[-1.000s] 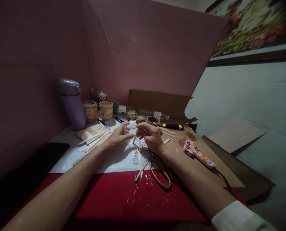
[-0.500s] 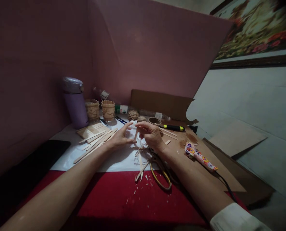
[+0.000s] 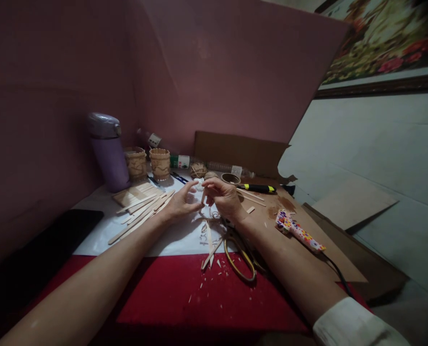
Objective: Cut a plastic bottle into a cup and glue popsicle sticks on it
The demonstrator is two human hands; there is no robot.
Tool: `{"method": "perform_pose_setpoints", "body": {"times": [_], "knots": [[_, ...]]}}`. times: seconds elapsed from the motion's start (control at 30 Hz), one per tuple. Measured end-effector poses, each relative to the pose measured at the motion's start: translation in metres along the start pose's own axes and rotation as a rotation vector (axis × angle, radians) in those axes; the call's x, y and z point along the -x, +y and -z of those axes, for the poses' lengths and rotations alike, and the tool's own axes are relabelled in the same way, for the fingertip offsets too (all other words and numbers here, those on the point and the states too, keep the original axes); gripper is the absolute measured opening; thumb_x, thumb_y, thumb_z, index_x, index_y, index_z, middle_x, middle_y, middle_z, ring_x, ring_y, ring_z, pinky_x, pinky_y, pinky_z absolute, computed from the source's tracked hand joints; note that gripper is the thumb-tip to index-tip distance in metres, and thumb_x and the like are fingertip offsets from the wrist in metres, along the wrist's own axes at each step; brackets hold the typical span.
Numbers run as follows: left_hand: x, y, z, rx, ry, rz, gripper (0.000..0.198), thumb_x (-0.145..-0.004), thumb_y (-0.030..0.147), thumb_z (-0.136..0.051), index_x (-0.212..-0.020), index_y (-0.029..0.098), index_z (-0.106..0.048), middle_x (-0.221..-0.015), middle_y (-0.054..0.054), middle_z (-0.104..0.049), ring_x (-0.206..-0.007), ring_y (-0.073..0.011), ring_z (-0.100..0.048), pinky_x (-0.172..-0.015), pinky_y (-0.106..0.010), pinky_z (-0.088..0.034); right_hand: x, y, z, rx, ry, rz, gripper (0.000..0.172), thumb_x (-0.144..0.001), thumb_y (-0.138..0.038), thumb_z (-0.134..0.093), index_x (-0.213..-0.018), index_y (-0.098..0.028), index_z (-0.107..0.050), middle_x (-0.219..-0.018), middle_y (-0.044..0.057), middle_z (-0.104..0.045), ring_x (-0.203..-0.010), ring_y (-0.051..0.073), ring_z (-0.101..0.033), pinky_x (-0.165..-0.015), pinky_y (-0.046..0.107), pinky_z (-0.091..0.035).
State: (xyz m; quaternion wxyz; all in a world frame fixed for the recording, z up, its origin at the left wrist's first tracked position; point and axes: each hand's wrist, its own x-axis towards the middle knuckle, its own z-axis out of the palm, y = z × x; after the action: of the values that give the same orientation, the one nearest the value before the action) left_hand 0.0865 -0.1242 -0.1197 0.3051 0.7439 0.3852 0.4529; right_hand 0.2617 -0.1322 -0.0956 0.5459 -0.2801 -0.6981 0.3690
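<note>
My right hand (image 3: 223, 198) is closed in a pinch on a short piece of wooden craft stick (image 3: 203, 196), held nearly upright above the white paper. Opposite it, my left hand (image 3: 181, 204) has its thumb and forefinger spread, the thumb tip close to the stick's lower end; whether they touch I cannot tell. Below the hands lie cut craft sticks (image 3: 210, 240) with pointed ends, and thin twine (image 3: 214, 215) curls beside them. Gold-handled scissors (image 3: 240, 262) rest by my right forearm, their blades mostly hidden. Left of my left hand is a spread of whole craft sticks (image 3: 142, 216).
Two stick-carved cups (image 3: 159, 164), a purple bottle (image 3: 109, 158), twine balls (image 3: 198, 170) and clear plastic bottles (image 3: 221, 167) line the back. On the right cardboard (image 3: 318, 259) lie a utility knife (image 3: 259, 189) and a flowered glue gun (image 3: 298, 232) with a cord. A dark flat object (image 3: 73, 230) sits left.
The view has shifted slightly. Both hands keep almost the same pose, and the stick piece tilts a little between them.
</note>
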Motion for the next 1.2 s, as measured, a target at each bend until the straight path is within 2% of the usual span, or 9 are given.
{"method": "perform_pose_setpoints", "body": {"times": [0.17, 0.53, 0.83, 1.1, 1.2], "knots": [[-0.0003, -0.0011, 0.0012, 0.076, -0.010, 0.046, 0.072, -0.065, 0.029, -0.081, -0.131, 0.021, -0.054, -0.114, -0.009, -0.063, -0.100, -0.0238, -0.061, -0.092, -0.042, -0.046, 0.0007, -0.0043, 0.0008, 0.019, -0.011, 0.026, 0.012, -0.078, -0.030, -0.064, -0.088, -0.024, -0.064, -0.057, -0.007, -0.056, -0.045, 0.010, -0.051, -0.045, 0.023, -0.043], [0.0002, -0.0043, 0.0005, 0.101, -0.017, 0.120, 0.076, -0.064, 0.027, -0.081, -0.134, 0.023, -0.051, -0.116, -0.009, -0.061, -0.098, -0.0242, -0.060, -0.092, -0.045, -0.046, 0.0026, -0.0028, 0.0032, 0.078, -0.013, 0.075, 0.011, -0.081, -0.029, -0.063, -0.090, -0.023, -0.065, -0.060, -0.006, -0.056, -0.047, 0.009, -0.049, -0.047, 0.024, -0.042], [0.0000, 0.0006, 0.0004, 0.089, -0.025, 0.022, 0.080, -0.059, 0.032, -0.085, -0.131, 0.021, -0.053, -0.126, -0.013, -0.061, -0.116, -0.0302, -0.056, -0.098, -0.047, -0.044, 0.0029, -0.0032, 0.0009, 0.057, -0.002, 0.056, 0.012, -0.079, -0.026, -0.062, -0.090, -0.023, -0.066, -0.062, -0.006, -0.057, -0.046, 0.009, -0.052, -0.045, 0.022, -0.044], [-0.0020, -0.0023, -0.0018, 0.035, -0.008, -0.065, 0.068, -0.067, 0.028, -0.077, -0.130, 0.019, -0.054, -0.129, -0.014, -0.060, -0.114, -0.0276, -0.058, -0.098, -0.045, -0.045, 0.0022, -0.0007, 0.0012, 0.026, -0.013, 0.038, 0.013, -0.078, -0.026, -0.062, -0.090, -0.025, -0.066, -0.063, -0.005, -0.059, -0.047, 0.009, -0.052, -0.045, 0.023, -0.045], [-0.0005, -0.0013, -0.0032, 0.007, 0.007, -0.061, 0.066, -0.069, 0.028, -0.075, -0.130, 0.017, -0.053, -0.123, -0.015, -0.062, -0.112, -0.0275, -0.059, -0.096, -0.045, -0.046, 0.0019, -0.0005, 0.0015, 0.016, -0.009, 0.041, 0.016, -0.076, -0.024, -0.062, -0.091, -0.024, -0.068, -0.063, -0.005, -0.059, -0.047, 0.009, -0.051, -0.045, 0.023, -0.044]]}}
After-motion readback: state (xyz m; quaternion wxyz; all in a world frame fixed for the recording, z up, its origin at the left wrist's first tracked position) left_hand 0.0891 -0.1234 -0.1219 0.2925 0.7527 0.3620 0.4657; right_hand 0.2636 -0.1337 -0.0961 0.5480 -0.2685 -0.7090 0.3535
